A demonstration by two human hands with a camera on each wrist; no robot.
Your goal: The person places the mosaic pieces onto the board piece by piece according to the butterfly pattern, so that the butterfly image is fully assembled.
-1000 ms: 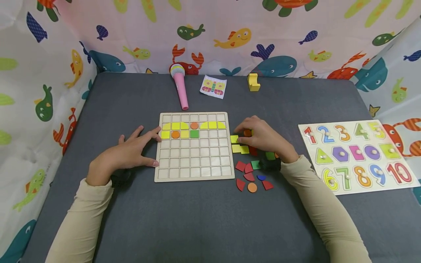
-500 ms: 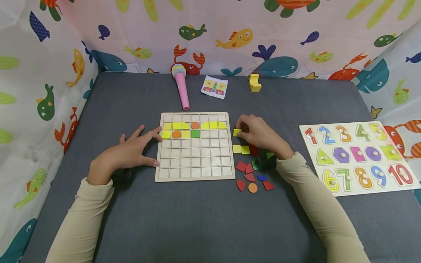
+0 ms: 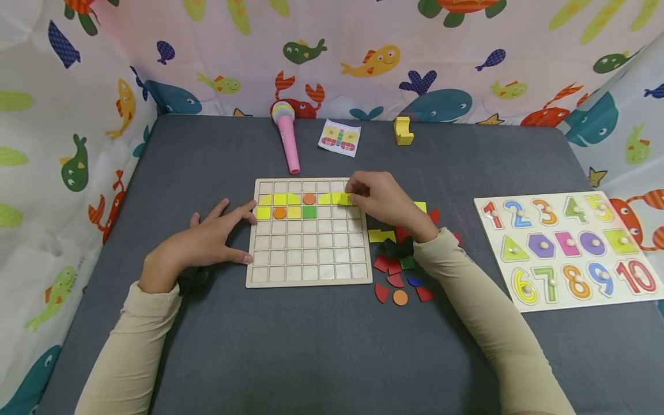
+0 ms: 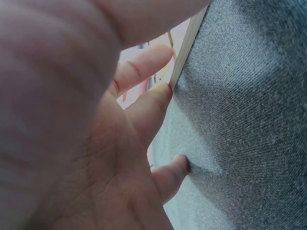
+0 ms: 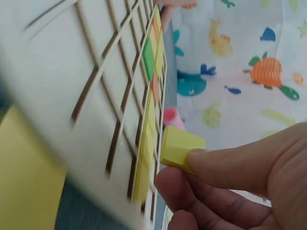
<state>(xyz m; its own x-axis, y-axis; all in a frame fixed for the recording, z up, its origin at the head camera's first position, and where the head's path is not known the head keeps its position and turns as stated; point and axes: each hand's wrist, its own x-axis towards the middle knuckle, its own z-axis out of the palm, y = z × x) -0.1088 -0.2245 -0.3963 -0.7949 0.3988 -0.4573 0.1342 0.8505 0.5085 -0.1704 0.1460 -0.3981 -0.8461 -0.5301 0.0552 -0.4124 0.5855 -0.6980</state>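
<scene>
A wooden grid board (image 3: pixel 308 248) lies on the grey cloth, its second and third rows partly filled with yellow pieces, orange discs and a green square (image 3: pixel 309 212). At its left edge my left hand (image 3: pixel 199 248) has its fingers spread, the thumb and a fingertip touching the rim. The left wrist view shows fingers (image 4: pixel 151 110) against that edge. My right hand (image 3: pixel 389 199) pinches a yellow square tile (image 5: pixel 180 146) between thumb and index finger, over the right end of the second row. In the right wrist view the tile is tilted close beside the grid.
Loose yellow tiles (image 3: pixel 381 236), red pieces (image 3: pixel 381 264), an orange disc (image 3: pixel 400 297) and a blue piece (image 3: pixel 414 282) lie right of the board. A number puzzle (image 3: pixel 542 227) is farther right. Behind stand a pink microphone (image 3: pixel 287 141), a butterfly card (image 3: pixel 339 137) and a yellow block (image 3: pixel 403 132).
My right hand has picked a yellow tile from the loose pieces and moved it left over the board's right side. The left hand has stayed at the left edge.
</scene>
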